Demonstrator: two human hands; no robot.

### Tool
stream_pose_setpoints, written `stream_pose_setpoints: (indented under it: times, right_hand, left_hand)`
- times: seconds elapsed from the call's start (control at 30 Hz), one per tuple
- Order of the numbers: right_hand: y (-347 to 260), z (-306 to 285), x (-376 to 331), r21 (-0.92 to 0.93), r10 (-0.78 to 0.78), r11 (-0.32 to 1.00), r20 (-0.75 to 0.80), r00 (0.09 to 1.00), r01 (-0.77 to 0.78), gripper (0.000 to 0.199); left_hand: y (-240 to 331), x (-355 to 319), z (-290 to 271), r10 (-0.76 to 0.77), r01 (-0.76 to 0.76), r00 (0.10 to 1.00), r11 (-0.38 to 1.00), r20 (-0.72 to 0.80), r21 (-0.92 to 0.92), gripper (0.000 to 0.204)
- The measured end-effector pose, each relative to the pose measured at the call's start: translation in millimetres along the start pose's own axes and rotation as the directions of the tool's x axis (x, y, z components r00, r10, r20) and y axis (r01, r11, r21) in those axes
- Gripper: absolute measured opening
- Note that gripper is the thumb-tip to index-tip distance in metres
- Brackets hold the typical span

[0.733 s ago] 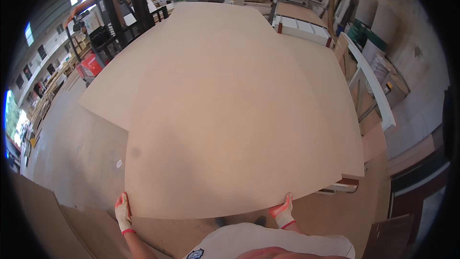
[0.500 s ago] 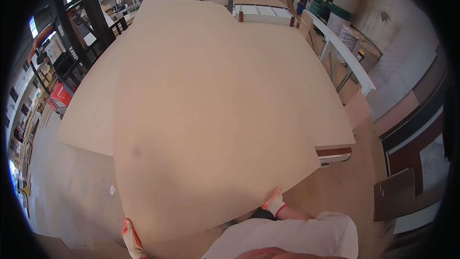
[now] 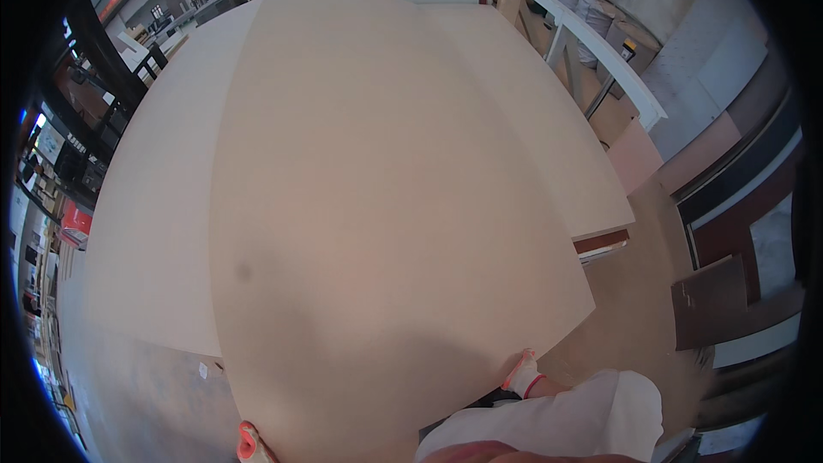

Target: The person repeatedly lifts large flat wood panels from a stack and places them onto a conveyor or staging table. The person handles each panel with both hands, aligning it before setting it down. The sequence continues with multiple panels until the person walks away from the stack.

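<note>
Seen from the head: clasping the near edge of a large, flat, pale-tan wooden panel point(image 3: 377, 189) with the red-and-cream-gloved right hand point(image 3: 520, 372), short of the right corner. Touching the left edge with the matching-gloved left hand point(image 3: 252, 446); cannot tell how closed. Lying ahead, lengthwise away from both, overlapping another flat pale-tan sheet point(image 3: 154, 206).

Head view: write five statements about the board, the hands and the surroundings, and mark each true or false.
1. The right hand is at the top board's near edge. True.
2. The left hand wears a blue glove. False: the glove is red and cream.
3. The top board is round. False: it has corners.
4. A small white scrap lies left of the top board. True.
5. Both hands are in view. True.
</note>
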State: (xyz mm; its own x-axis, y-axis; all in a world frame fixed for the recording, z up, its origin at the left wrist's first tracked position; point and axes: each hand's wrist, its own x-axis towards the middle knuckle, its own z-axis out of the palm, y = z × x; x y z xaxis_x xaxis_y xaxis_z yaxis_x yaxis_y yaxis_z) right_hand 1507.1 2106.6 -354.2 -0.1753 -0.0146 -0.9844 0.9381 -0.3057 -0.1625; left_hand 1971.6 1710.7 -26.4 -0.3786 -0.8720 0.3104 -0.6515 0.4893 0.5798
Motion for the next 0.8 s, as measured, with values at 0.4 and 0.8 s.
stream_pose_setpoints:
  times: [0.4, 0.8]
  right_hand:
    - [-141.2, -56.6, 0.6, 0.113, -0.282, 0.942, -0.242, 0.929, 0.315, 0.087]
    - [-278.8, 1.8, -66.5, -0.445, -0.397, 0.847, -0.167, 0.902, 0.291, 0.080]
  left_hand:
    - [70.2, 53.0, 158.2, -0.299, 0.293, 0.942, 0.954, 0.151, 0.059, 0.045]
    - [58.5, 39.3, 388.2, -0.691, 0.718, 0.360, 0.635, 0.627, 0.287, 0.065]
